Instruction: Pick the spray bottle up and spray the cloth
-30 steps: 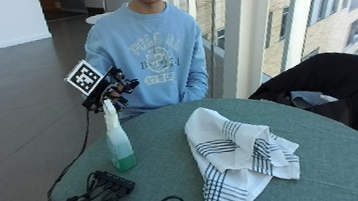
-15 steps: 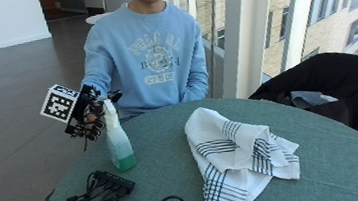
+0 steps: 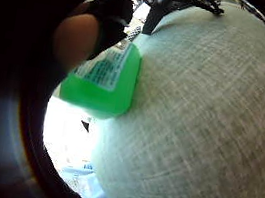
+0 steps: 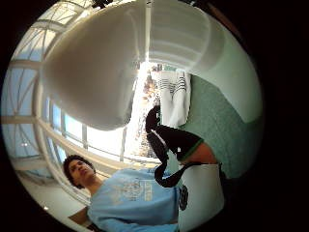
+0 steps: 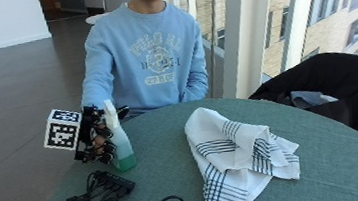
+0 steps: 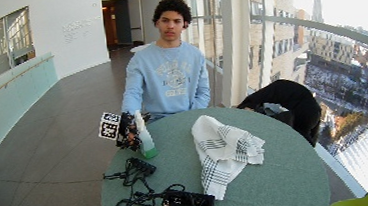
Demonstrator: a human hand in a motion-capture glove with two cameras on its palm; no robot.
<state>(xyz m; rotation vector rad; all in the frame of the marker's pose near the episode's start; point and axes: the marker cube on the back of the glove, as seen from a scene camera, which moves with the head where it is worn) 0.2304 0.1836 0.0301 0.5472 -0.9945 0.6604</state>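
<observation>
While the slim clear spray bottle of green liquid (image 5: pixel 119 139) stands on the round green worktop (image 5: pixel 346 163), the black-gloved right hand (image 5: pixel 95 135) wraps it for lifting toward the white striped cloth (image 5: pixel 235 157).

Light blue crew-neck sweatshirt (image 5: pixel 147 48), pale printed crest and lettering across chest, long sleeves. Right hand (image 5: pixel 97 136): black glove with black straps.

gloved hand (image 5: pixel 96 137) lowered from above the spray bottle (image 5: pixel 119 139), now against its side
</observation>
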